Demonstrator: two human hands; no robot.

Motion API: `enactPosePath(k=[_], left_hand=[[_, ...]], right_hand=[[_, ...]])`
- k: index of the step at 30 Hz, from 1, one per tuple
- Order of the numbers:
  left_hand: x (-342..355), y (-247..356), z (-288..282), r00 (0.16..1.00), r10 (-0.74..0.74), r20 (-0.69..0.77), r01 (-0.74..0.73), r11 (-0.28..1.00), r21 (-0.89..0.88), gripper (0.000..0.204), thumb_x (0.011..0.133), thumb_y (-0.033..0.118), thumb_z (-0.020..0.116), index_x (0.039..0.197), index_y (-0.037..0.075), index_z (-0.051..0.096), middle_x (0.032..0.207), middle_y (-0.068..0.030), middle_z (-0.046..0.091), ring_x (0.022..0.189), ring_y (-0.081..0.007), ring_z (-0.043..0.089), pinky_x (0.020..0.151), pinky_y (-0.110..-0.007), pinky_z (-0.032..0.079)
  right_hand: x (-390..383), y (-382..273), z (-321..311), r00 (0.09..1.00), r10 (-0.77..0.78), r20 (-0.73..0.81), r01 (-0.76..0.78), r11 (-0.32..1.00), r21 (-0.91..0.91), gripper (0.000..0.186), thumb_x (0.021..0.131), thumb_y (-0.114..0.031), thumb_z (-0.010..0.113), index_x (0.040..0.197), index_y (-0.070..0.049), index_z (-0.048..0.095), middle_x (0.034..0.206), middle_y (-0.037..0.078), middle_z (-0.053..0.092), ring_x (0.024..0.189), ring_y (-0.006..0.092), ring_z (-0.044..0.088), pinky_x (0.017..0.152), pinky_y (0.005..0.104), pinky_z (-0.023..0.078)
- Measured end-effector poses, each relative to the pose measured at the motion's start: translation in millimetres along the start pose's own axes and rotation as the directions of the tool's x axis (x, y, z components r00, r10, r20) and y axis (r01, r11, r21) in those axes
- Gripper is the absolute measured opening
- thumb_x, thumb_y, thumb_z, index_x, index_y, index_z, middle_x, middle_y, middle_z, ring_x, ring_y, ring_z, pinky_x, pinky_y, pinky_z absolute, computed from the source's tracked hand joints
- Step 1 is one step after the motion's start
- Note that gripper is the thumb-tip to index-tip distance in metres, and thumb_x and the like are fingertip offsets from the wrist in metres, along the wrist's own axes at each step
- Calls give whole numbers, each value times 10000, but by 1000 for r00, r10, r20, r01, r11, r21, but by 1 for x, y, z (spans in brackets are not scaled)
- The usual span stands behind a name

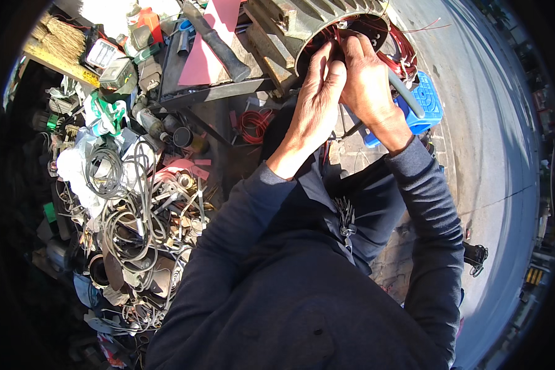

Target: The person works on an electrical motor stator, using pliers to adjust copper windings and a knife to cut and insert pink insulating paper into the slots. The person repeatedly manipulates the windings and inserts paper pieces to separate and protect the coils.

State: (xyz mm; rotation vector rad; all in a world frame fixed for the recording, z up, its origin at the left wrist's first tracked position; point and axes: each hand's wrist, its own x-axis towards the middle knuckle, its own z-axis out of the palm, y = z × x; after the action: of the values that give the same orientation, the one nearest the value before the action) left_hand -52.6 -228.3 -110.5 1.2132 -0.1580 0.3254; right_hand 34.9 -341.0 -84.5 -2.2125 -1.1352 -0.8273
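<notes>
At the upper center, the left hand (316,102) and right hand (369,80) work close together at the mouth of a ribbed metal housing (311,17), cut off by the top edge; the fingertips of both are hidden among red wires (402,54), so what the 2 hands grasp, I cannot tell. The bench edge (222,92) bounds the left hand's side, a blue stool (428,102) sits near the right wrist, and open pavement (490,135) spreads toward the right.

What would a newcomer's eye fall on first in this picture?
The person's left grip and right grip come first, close together at the round mouth of a ribbed metal housing, top centre, with red wires bunched at its right. A scrap heap with coiled cables lies down the left, and a bright blue stool stands lower right of the housing.
</notes>
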Motion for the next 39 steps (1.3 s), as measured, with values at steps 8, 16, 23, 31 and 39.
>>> enactPosePath(k=[8, 16, 23, 31, 39], left_hand=[[-1, -2, -2, 1000, 16, 26, -13, 993, -114, 694, 1154, 412, 544, 1682, 42, 285, 1680, -164, 406, 1540, -259, 399, 1273, -377, 316], [0, -6, -1, 999, 49, 16, -49, 999, 1, 651, 1167, 474, 459, 1684, 102, 327, 1529, -129, 537, 1334, -227, 621, 1082, -423, 581], [1, 5, 5, 1000, 5, 23, -4, 999, -36, 655, 1166, 487, 453, 1671, 87, 334, 1491, -125, 551, 1284, -224, 643, 1073, -400, 563], [-39, 37, -7, 998, 37, 54, -45, 986, 162, 587, 1160, 388, 526, 1579, -16, 444, 1550, -194, 531, 1293, -322, 672, 1053, -431, 578], [-50, 121, -70, 970, 232, -76, -217, 961, 170, 382, 1148, 159, 480, 1423, -101, 535, 1244, -272, 718, 995, -289, 777, 823, -348, 649]], right_hand=[[3, 5, 0, 992, -97, 80, 98, 995, -7, 323, 864, -105, 768, 1073, -10, 541, 1025, 212, 622, 832, 432, 721, 656, 474, 609], [10, 12, -10, 976, -181, 119, 185, 982, -28, 273, 897, -128, 747, 1066, -20, 562, 952, 172, 637, 791, 396, 735, 648, 458, 620], [20, 18, -18, 969, -201, 141, 215, 972, -93, 261, 959, -179, 715, 1107, -6, 589, 1016, 199, 663, 856, 399, 744, 708, 464, 623], [36, -16, -19, 984, -19, 175, 78, 938, -337, 254, 964, -86, 565, 1153, 80, 601, 1015, 238, 657, 861, 349, 730, 682, 448, 599], [17, 6, -39, 928, -164, 334, 285, 890, -356, 330, 931, -88, 586, 1199, 105, 595, 1048, 264, 662, 776, 341, 756, 625, 426, 602]])
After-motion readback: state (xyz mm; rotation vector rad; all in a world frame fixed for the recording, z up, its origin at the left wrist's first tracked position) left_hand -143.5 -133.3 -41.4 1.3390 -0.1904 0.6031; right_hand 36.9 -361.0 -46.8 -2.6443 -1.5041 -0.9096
